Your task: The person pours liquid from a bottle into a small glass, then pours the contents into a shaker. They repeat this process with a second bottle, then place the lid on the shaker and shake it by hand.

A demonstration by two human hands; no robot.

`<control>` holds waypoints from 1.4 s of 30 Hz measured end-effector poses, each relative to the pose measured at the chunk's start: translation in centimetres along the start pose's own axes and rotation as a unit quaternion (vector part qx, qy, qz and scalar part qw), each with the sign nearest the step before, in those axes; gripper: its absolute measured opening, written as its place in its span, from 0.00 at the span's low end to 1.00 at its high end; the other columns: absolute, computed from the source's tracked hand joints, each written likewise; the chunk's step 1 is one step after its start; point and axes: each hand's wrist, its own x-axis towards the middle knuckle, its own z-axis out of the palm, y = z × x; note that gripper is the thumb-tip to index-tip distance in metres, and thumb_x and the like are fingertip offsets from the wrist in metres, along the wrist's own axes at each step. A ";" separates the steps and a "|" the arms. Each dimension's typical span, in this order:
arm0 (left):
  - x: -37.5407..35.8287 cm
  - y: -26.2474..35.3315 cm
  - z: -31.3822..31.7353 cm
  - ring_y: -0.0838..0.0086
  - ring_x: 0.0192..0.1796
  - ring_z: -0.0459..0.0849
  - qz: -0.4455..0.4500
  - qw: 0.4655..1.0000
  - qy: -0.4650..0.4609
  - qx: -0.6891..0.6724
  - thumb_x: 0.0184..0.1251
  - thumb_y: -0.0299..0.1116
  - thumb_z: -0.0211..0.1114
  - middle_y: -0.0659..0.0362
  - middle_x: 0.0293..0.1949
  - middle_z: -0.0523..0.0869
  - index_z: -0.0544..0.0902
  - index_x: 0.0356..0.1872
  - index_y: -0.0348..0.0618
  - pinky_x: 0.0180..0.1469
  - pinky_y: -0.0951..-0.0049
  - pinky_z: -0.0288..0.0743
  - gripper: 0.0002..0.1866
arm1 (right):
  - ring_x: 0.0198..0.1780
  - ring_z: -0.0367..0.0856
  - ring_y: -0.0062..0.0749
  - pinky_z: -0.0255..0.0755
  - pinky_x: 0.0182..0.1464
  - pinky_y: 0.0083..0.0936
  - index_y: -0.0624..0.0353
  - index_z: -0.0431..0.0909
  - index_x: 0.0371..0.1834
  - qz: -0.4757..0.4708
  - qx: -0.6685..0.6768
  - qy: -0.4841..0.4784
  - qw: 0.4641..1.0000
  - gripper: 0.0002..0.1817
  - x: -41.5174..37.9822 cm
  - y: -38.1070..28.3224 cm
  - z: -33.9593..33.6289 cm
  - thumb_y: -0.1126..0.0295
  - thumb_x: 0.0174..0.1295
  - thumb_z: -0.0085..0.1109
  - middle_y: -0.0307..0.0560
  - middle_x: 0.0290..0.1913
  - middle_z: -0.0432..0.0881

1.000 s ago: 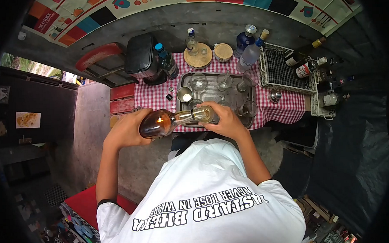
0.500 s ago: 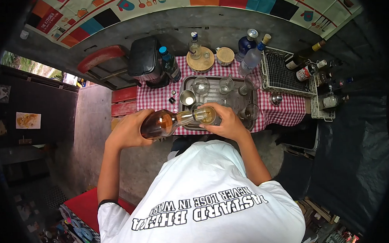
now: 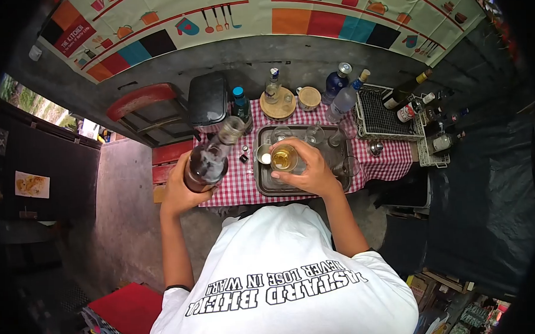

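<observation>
While the left hand point(image 3: 180, 190) is wrapping round a bottle point(image 3: 206, 168) at nine o'clock, the right hand point(image 3: 316, 170) is pinching a glass point(image 3: 283, 158) over a tray point(image 3: 267, 184); checked cloth point(image 3: 236, 190) is lying beneath, a chair point(image 3: 137, 101) standing at ten.

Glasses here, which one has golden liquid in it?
The glass held in the right hand, above the tray. Golden liquid shows inside it, while the other glasses, standing on the tray, show none.
</observation>
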 end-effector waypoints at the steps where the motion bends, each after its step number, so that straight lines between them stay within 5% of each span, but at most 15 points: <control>1: -0.2 -0.2 -0.1 0.66 0.52 0.85 -0.008 0.999 0.026 -0.016 0.35 0.32 0.83 0.54 0.49 0.86 0.76 0.60 0.39 0.57 0.65 0.77 0.43 | 0.53 0.83 0.35 0.75 0.58 0.32 0.61 0.79 0.54 -0.014 -0.030 0.013 0.999 0.28 0.2 -0.1 0.5 0.66 0.50 0.80 0.47 0.50 0.84; 14: -3.2 -11.6 -0.4 0.67 0.53 0.82 -0.068 0.965 0.179 -0.180 0.40 0.28 0.83 0.54 0.51 0.81 0.73 0.58 0.38 0.57 0.66 0.76 0.39 | 0.50 0.82 0.39 0.75 0.54 0.31 0.62 0.78 0.54 0.121 -0.067 0.065 0.988 0.27 -1.5 5.7 8.8 0.72 0.50 0.78 0.47 0.48 0.80; 21: 0.5 -16.5 -0.8 0.66 0.56 0.77 0.040 0.972 0.230 0.006 0.40 0.31 0.84 0.55 0.55 0.71 0.70 0.60 0.37 0.61 0.67 0.71 0.43 | 0.54 0.80 0.31 0.73 0.56 0.27 0.62 0.79 0.53 0.213 -0.096 0.103 0.967 0.25 -2.2 6.7 11.8 0.73 0.52 0.76 0.43 0.50 0.79; 24: 1.7 -19.3 0.2 0.57 0.58 0.77 -0.001 0.978 0.192 -0.084 0.41 0.30 0.84 0.51 0.58 0.71 0.72 0.61 0.36 0.62 0.62 0.72 0.42 | 0.54 0.80 0.31 0.73 0.57 0.26 0.62 0.79 0.54 0.234 -0.116 0.127 0.957 0.25 -2.4 7.7 12.4 0.73 0.52 0.76 0.43 0.51 0.79; 33: 2.2 -26.1 5.8 0.55 0.58 0.78 -0.085 0.981 0.163 -0.068 0.39 0.30 0.84 0.49 0.55 0.77 0.73 0.60 0.35 0.62 0.60 0.73 0.42 | 0.54 0.82 0.40 0.74 0.57 0.32 0.62 0.79 0.54 0.269 -0.134 0.129 0.945 0.26 -2.0 10.0 12.8 0.69 0.51 0.77 0.48 0.50 0.80; 42: 3.8 -28.8 7.1 0.50 0.60 0.77 -0.043 0.997 0.029 -0.050 0.37 0.28 0.83 0.46 0.56 0.76 0.74 0.59 0.35 0.65 0.57 0.72 0.41 | 0.52 0.82 0.41 0.75 0.55 0.31 0.62 0.79 0.54 0.276 -0.176 0.119 0.937 0.27 0.3 10.6 13.2 0.71 0.50 0.77 0.49 0.49 0.80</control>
